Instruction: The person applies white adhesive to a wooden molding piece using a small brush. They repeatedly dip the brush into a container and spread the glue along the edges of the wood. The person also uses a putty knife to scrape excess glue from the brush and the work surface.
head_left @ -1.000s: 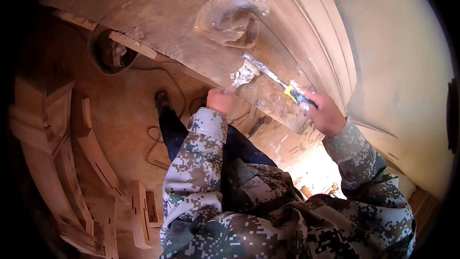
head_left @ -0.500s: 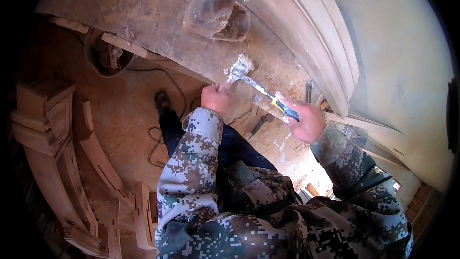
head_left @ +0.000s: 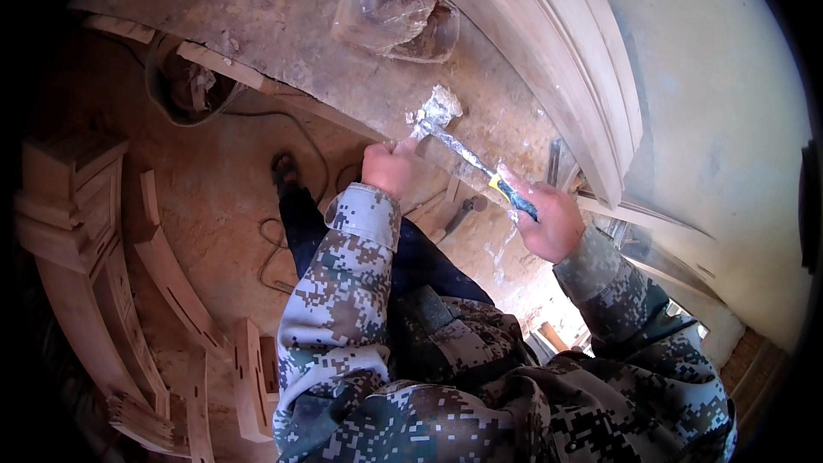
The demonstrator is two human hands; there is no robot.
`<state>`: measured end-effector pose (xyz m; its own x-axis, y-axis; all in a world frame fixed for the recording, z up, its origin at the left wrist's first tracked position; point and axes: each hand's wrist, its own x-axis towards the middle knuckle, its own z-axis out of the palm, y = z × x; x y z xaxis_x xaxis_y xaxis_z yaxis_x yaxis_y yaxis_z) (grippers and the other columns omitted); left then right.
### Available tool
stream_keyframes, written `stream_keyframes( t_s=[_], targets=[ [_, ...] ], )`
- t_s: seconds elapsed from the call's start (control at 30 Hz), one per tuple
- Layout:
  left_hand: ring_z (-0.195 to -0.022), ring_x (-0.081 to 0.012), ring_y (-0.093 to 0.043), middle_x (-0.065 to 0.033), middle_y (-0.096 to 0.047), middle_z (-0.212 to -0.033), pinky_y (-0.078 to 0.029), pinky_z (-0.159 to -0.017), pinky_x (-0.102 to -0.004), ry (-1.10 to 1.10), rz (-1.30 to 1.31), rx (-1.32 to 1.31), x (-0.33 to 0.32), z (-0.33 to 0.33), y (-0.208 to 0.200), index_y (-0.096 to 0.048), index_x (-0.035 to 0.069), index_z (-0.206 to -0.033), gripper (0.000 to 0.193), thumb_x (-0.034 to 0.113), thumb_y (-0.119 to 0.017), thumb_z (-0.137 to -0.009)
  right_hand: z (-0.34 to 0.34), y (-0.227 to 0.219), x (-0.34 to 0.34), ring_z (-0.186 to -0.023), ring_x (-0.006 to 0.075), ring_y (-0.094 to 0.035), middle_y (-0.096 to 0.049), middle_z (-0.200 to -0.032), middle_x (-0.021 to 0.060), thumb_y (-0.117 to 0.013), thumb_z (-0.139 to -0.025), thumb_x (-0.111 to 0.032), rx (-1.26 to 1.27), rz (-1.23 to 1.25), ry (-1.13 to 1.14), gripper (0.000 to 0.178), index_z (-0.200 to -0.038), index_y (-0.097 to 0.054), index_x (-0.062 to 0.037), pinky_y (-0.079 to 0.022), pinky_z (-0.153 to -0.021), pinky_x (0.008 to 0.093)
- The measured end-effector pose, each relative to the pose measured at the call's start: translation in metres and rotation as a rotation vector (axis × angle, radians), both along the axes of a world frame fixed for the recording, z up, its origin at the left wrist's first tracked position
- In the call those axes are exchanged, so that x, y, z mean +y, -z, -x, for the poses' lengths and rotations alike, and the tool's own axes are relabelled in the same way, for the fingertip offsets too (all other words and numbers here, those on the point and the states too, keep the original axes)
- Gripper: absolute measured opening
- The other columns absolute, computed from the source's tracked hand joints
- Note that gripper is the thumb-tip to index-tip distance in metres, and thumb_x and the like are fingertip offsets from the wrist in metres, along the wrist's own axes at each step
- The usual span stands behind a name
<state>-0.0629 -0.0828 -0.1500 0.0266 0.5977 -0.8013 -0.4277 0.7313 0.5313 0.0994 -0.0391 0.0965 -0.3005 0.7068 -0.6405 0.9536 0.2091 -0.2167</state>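
Right hand (head_left: 553, 223) clamped round the tool (head_left: 463, 151), we should steady its 10 o'clock end; our left hand's (head_left: 388, 170) grip we can't tell.

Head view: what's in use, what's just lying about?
In use:
White-smeared tool with yellow-and-dark handle, in the right hand
White-caked piece, apparently in the left hand

Apparently lying about:
Clear plastic container, untouched; role unclear
Curved wood pieces at left
Long curved boards at upper right
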Motion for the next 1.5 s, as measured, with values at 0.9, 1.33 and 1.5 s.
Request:
stream_keyframes(
  t_s=[0.9,1.33,1.5],
  targets=[
    [-0.079,-0.0275,-0.068,-0.0281,-0.069,-0.086,-0.051,-0.077,-0.0391,0.070,0.045,0.021,-0.003,-0.012,-0.003,-0.071,-0.009,-0.095,0.041,0.032,-0.068,-0.089,0.091,-0.034,0.012,-0.064,0.0377,-0.065,-0.060,-0.083,0.0268,-0.060,-0.079,-0.008,-0.365,-0.052,-0.450,0.065,-0.143,-0.049,-0.0053,-0.052,-0.057,0.0461],
    [-0.041,-0.0099,-0.040,0.0002,-0.050,-0.056,-0.030,-0.038,-0.0323,0.035,-0.047,0.049,-0.008,-0.026,0.031,-0.058,0.003,-0.067,0.036,0.025,-0.064,-0.095,0.037,-0.018,-0.013,-0.069,0.0431,-0.060,-0.058,-0.078,0.0219,-0.061,-0.077,-0.001,-0.178,-0.111,-0.077,0.073,-0.146,-0.047,-0.0154,-0.049,-0.061,0.0495],
    [-0.040,-0.0103,-0.040,0.0002,-0.049,-0.056,-0.030,-0.036,-0.0324,0.059,-0.051,0.048,-0.007,-0.023,0.031,-0.057,0.003,-0.066,0.038,0.026,-0.064,-0.095,0.036,-0.009,-0.025,-0.063,0.0412,-0.060,-0.059,-0.079,0.0199,-0.065,-0.078,-0.007,-0.181,-0.184,-0.068,0.072,-0.147,-0.046,-0.0207,-0.048,-0.058,0.0506]
  ],
)
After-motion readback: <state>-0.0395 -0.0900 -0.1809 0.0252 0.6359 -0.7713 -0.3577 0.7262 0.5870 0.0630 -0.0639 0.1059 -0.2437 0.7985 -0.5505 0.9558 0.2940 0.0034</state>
